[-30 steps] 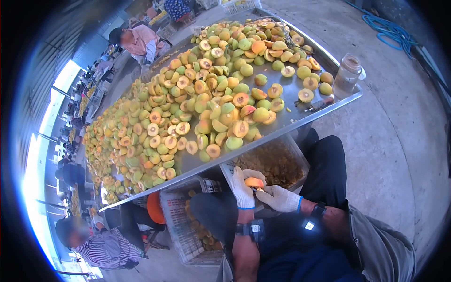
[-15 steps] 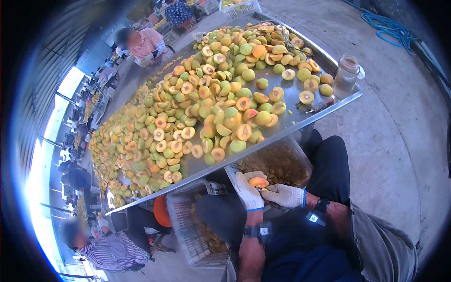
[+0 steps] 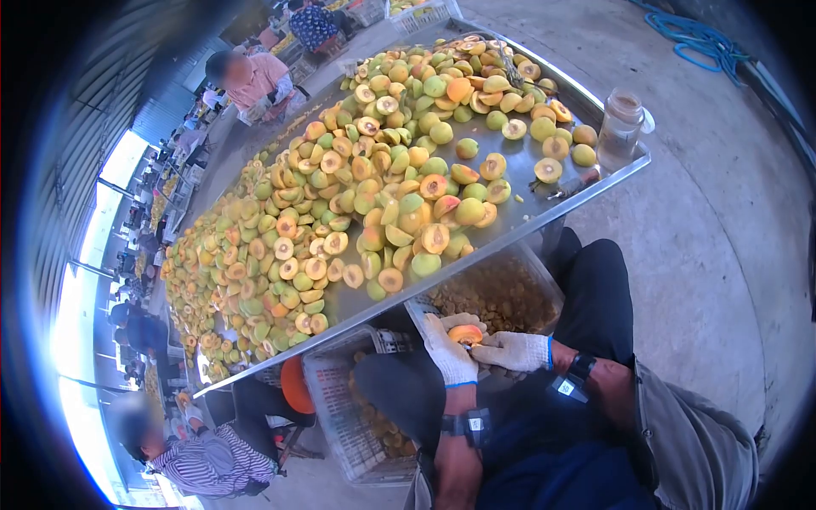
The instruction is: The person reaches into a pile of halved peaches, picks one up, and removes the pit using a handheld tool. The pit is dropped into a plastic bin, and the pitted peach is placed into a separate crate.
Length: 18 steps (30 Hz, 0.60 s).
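Observation:
A halved orange-red fruit is in my gloved left hand, whose fingers curl round it. My right hand, in a white glove too, meets the fruit with its fingers pressed together; whatever they pinch is too small to make out. Both hands are above the near side of a crate that holds brown pits. Beyond them a metal table carries a big heap of halved yellow-green fruit.
A second crate with fruit pieces stands left of my knee. On the table's right corner are a clear jar and a dark-handled tool. One person sits at lower left, another across the table. A blue hose lies on the floor.
The view has shifted slightly, so the table and its heap appear a little further left. My hands stay together at the fruit, with barely any change in their grip.

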### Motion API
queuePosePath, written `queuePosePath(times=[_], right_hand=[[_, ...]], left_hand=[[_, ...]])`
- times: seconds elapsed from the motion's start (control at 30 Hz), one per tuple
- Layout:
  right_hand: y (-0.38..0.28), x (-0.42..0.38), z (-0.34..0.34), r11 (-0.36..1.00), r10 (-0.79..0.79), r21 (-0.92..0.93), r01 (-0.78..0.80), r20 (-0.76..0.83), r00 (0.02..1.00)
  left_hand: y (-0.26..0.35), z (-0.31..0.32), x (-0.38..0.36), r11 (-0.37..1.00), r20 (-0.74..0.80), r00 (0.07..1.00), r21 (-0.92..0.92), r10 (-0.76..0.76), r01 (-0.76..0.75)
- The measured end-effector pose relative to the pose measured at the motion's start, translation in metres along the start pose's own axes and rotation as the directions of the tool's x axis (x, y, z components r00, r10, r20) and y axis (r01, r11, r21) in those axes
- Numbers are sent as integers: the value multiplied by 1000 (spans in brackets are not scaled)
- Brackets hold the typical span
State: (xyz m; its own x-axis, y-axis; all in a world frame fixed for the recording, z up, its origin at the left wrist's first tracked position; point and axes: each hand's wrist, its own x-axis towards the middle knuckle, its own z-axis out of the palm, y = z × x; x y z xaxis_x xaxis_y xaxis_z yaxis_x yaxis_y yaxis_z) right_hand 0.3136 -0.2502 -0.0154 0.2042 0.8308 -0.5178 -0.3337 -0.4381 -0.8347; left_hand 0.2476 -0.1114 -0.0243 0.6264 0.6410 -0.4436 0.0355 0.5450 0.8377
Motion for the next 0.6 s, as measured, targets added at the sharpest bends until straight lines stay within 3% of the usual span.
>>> queuePosePath(times=[0.1, 0.17, 0.4, 0.6], right_hand=[[7, 1, -1, 992, -17, 122, 8, 71, 997], [8, 1, -3, 976, -60, 215, 33, 124, 990], [2, -6, -5, 931, -10, 358, -69, 213, 977], [2, -10, -6, 884, -4, 449, -127, 279, 960]], left_hand=[[7, 9, -7, 992, 11, 995, 75, 98, -98], [13, 12, -10, 999, 19, 1000, 38, -15, 14], [12, 10, -8, 999, 102, 995, -49, -14, 19], [11, 3, 2, 983, 204, 966, -60, -157, 173]])
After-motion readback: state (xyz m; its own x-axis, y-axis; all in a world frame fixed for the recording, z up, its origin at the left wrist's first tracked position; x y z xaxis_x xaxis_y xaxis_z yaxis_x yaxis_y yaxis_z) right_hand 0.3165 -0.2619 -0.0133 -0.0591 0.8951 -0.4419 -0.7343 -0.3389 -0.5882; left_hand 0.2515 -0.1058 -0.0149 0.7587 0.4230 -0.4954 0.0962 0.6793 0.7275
